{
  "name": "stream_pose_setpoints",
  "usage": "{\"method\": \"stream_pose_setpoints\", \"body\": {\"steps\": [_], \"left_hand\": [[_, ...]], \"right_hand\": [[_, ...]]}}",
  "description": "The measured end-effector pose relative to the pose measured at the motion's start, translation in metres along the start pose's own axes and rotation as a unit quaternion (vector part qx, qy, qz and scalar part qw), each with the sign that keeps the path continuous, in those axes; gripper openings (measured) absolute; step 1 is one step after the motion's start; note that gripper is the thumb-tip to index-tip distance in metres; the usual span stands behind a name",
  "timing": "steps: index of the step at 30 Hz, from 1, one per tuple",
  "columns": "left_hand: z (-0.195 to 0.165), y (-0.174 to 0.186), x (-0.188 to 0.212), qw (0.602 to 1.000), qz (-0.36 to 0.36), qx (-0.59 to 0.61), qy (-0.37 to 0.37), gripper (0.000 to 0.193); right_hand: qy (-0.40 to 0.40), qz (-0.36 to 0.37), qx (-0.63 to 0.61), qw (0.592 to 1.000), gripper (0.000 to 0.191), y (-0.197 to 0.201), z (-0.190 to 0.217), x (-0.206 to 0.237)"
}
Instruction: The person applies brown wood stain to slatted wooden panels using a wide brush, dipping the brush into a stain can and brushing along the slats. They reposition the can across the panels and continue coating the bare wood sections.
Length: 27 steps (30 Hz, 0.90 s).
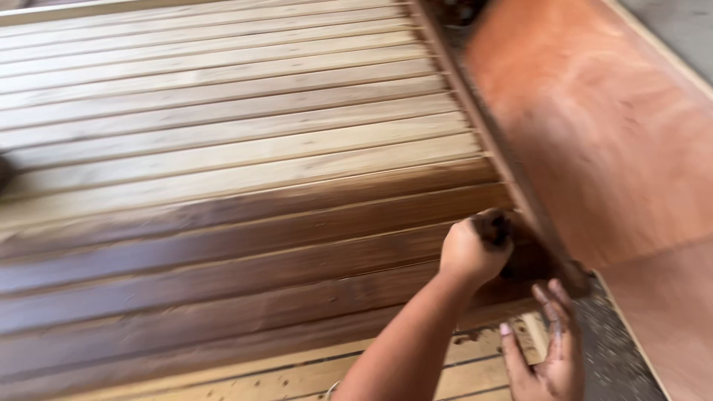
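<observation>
Clenched around a dark, stain-soaked wad (494, 229), the person's left hand (474, 252) presses against the right edge of a slatted wooden panel (223, 148), where the slats meet a darkened side rail (512, 171). The fist sits at the boundary between wet brown boards and pale bare ones, a placement that suits rubbing colour into the corner along the rail. The right hand (549, 349) hovers just below and to the right, fingers (553, 304) spread and smeared dark, holding nothing, near the panel's lower right corner; it appears kept clear of the fresh finish. A reddish plywood sheet (616, 134) leans beyond the rail. Motion blur softens the whole frame, so whether the wad is cloth or sponge cannot be told. The forearm hides part of the lower slats, and a dark shape at the left edge is cut off and unidentifiable.
</observation>
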State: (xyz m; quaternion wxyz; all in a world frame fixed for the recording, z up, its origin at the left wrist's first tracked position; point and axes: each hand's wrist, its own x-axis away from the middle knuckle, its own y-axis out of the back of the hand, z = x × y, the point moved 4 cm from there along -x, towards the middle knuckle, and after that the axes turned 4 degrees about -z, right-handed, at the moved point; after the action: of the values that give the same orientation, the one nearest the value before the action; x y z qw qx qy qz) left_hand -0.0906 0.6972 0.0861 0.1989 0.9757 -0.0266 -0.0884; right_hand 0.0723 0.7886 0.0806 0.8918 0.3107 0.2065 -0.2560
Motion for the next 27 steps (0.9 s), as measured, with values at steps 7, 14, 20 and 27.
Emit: {"method": "stream_pose_setpoints", "body": {"steps": [7,14,20,27], "left_hand": [[0.127,0.223,0.055,0.994,0.018,-0.041,0.099,0.052],[0.239,0.546,0.177,0.921,-0.183,-0.231,0.254,0.054],[0.247,0.685,0.24,0.772,-0.236,-0.517,0.285,0.038],[0.244,0.598,0.232,0.752,-0.138,-0.543,0.346,0.053]], "right_hand": [[0.044,0.042,-0.065,0.996,0.065,-0.061,0.063,0.0],[0.076,0.066,-0.126,0.987,0.066,-0.126,0.136,0.029],[0.07,0.094,-0.141,0.983,0.068,-0.152,0.169,0.05],[0.086,0.086,-0.139,0.983,0.066,-0.145,0.168,0.047]]}}
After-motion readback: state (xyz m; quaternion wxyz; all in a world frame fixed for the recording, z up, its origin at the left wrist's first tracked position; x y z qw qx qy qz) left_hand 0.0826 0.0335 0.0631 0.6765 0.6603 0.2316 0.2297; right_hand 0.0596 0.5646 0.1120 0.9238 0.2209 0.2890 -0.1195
